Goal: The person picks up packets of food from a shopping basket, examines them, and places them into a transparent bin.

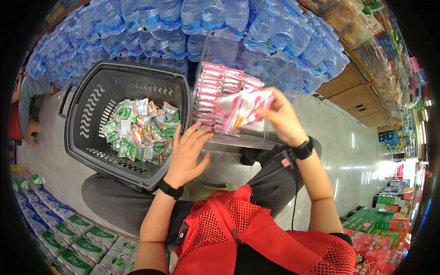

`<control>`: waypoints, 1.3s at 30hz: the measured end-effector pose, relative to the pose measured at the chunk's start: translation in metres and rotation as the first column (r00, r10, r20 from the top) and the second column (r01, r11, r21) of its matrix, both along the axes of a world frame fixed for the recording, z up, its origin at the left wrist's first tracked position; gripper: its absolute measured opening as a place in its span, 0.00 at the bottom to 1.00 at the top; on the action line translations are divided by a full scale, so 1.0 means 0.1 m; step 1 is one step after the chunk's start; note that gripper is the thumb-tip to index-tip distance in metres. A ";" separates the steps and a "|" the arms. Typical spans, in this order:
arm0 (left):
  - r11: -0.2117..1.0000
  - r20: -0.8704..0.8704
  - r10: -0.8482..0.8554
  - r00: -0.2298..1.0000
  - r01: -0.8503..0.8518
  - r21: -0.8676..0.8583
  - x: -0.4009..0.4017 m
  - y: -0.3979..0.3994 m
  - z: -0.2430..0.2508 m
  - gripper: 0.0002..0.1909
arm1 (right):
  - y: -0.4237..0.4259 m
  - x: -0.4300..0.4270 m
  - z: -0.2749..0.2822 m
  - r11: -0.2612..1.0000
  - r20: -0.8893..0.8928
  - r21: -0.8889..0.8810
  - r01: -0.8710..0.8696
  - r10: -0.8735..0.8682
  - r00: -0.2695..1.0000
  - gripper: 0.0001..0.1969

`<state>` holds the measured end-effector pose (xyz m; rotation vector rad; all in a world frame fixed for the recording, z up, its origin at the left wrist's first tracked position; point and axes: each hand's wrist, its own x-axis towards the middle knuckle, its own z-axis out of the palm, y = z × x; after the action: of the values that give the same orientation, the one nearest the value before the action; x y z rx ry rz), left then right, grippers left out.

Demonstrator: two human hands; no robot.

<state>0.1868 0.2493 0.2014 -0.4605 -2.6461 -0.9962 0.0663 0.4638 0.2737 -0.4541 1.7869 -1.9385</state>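
Note:
My right hand (280, 115) grips a pink-and-white snack packet (245, 106), blurred and held over a clear plastic bin (285, 79). Inside the bin, pink-and-white packets (209, 86) lie in stacked rows on its left side. My left hand (189, 151) has its fingers spread and holds nothing; it hovers between the bin's front left corner and the black plastic basket (77, 137). That basket, to the left, contains a loose heap of small green, orange and silver packets (141, 130). Whether my left fingertips touch the bin's edge I cannot tell.
Shrink-wrapped packs of water bottles (154, 17) rise in a wall behind both containers. Wooden cabinets (357, 99) stand to the right. Wrapped packs (72, 237) lie at lower left, red and green boxes (374, 230) at lower right. Another person's leg (29, 99) shows at far left.

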 end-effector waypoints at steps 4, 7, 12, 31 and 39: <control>0.999 -0.045 0.029 0.999 -0.028 0.018 -0.02 0.08 -0.09 0.22 | 0.27 -0.26 0.04 0.919 -0.307 0.354 0.172 -0.059 0.950 0.18; 0.999 -0.079 0.035 0.996 -0.037 -0.016 -0.02 0.06 -0.13 0.22 | 0.34 -0.35 -0.10 0.789 -0.365 0.600 0.133 0.122 0.923 0.16; 0.999 -0.115 0.046 0.992 -0.048 -0.009 -0.03 0.06 -0.17 0.22 | 0.50 -0.54 -0.47 0.541 -0.370 0.840 0.044 0.511 0.776 0.16; 0.998 -0.154 0.063 0.986 -0.065 -0.006 -0.02 0.07 -0.19 0.21 | 0.27 -0.61 -0.84 0.230 -0.373 0.927 0.295 0.616 0.694 0.16; 0.997 -0.150 0.070 0.986 -0.072 -0.007 -0.03 0.08 -0.19 0.21 | 0.21 -0.59 -0.83 0.262 -0.192 0.965 0.027 0.627 0.755 0.11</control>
<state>0.1839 0.2578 0.1822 -0.4235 -2.5179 -0.8885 0.0075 0.4844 0.1909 -0.8921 2.5354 -0.1562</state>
